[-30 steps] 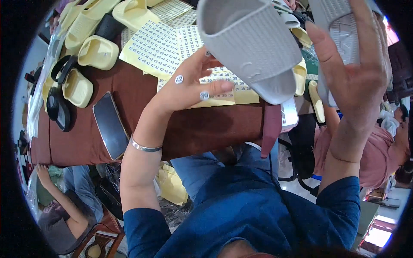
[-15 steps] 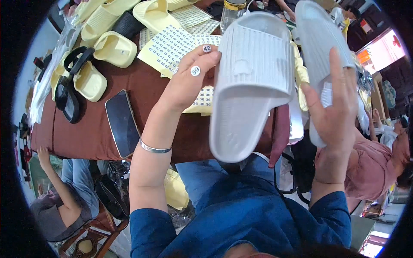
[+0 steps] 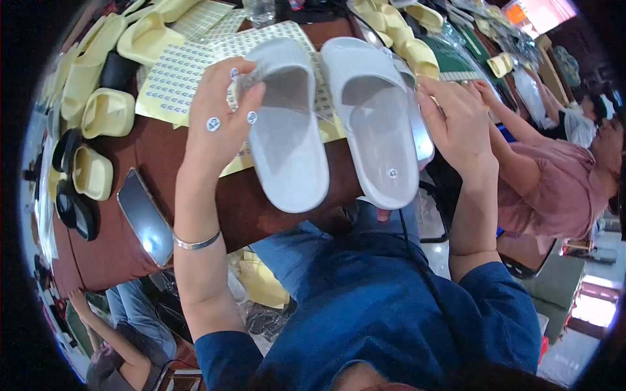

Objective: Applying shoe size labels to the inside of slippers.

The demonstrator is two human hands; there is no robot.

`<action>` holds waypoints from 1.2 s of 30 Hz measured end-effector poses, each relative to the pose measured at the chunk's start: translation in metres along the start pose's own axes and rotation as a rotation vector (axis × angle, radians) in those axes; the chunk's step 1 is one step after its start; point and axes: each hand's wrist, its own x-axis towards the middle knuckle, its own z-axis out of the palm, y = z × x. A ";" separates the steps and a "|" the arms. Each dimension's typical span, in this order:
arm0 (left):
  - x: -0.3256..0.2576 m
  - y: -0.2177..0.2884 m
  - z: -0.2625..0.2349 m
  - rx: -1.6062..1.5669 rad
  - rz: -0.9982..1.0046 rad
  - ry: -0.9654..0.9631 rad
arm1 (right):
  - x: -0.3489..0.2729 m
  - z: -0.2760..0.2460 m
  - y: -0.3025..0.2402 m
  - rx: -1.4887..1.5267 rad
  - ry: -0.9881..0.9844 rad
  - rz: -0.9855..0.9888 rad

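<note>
Pale grey slippers (image 3: 326,124), yellow sticker sheets (image 3: 176,72), brown table (image 3: 215,195).

1. Soft, even daylight is filling the scene, leaving the two grey slippers (image 3: 332,124) pale and nearly shadowless.
2. Glare is burning out the bright patch (image 3: 596,309) at the lower right and the top right corner.
3. A phone screen (image 3: 145,217) on the counter (image 3: 124,254) is catching a white reflection.
4. Fisheye distortion is bending straight edges toward the black, vignetted rim.
5. Details near the rim are softening.
</note>
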 end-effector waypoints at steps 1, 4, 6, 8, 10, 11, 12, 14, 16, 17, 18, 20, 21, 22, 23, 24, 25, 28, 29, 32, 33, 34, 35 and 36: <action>0.000 0.001 0.003 -0.004 0.065 -0.008 | -0.007 0.001 0.005 0.010 0.006 -0.032; 0.002 0.010 0.007 0.019 0.114 -0.005 | -0.020 0.003 0.009 0.049 -0.123 0.016; 0.000 0.024 0.011 0.017 0.121 -0.020 | -0.028 0.009 0.011 0.049 -0.150 0.012; -0.004 0.035 0.014 0.027 0.195 -0.075 | -0.030 0.015 0.007 0.112 -0.164 0.075; -0.005 0.046 0.017 0.035 0.247 -0.085 | -0.027 0.019 -0.001 0.151 -0.134 0.070; -0.004 0.054 0.019 0.077 0.314 -0.094 | -0.027 0.020 -0.005 0.188 -0.103 0.058; -0.005 0.063 0.020 0.121 0.381 -0.100 | -0.028 0.020 -0.007 0.189 -0.099 0.061; -0.006 0.080 0.024 0.148 0.422 -0.113 | -0.027 0.024 -0.007 0.194 -0.048 0.122; -0.006 0.095 0.028 0.058 0.455 -0.370 | -0.028 0.029 -0.004 0.173 -0.008 0.139; -0.006 0.100 0.032 0.064 0.456 -0.366 | -0.028 0.032 -0.005 0.193 0.032 0.098; -0.008 0.102 0.040 -0.004 0.467 -0.439 | -0.028 0.033 -0.005 0.212 0.071 0.059; -0.013 0.094 0.050 -0.059 0.473 -0.512 | -0.025 0.033 -0.008 0.216 0.017 0.058; -0.014 0.087 0.056 -0.102 0.452 -0.486 | -0.023 0.032 -0.008 0.213 0.000 0.011; -0.015 0.083 0.061 -0.153 0.425 -0.467 | -0.025 0.031 -0.008 0.211 -0.027 -0.028; -0.014 0.079 0.062 -0.155 0.415 -0.474 | -0.025 0.030 -0.007 0.219 -0.036 -0.023; -0.013 0.074 0.063 -0.122 0.419 -0.485 | -0.025 0.029 -0.007 0.240 -0.006 -0.065; -0.012 0.071 0.063 -0.089 0.428 -0.496 | -0.024 0.028 -0.007 0.259 0.027 -0.104; -0.013 0.071 0.068 -0.114 0.429 -0.456 | -0.022 0.023 -0.019 0.398 0.053 -0.212; -0.013 0.071 0.067 -0.113 0.424 -0.461 | -0.022 0.025 -0.024 0.404 0.052 -0.209; -0.014 0.069 0.068 -0.127 0.406 -0.474 | -0.018 0.032 -0.037 0.497 0.112 -0.321; -0.016 0.067 0.070 -0.177 0.392 -0.439 | -0.017 0.035 -0.040 0.505 0.129 -0.332; -0.016 0.067 0.072 -0.227 0.384 -0.403 | -0.016 0.035 -0.041 0.508 0.149 -0.343; -0.017 0.068 0.072 -0.226 0.389 -0.400 | -0.015 0.034 -0.040 0.505 0.153 -0.346; -0.018 0.069 0.071 -0.270 0.332 -0.411 | -0.014 0.032 -0.039 0.479 0.164 -0.328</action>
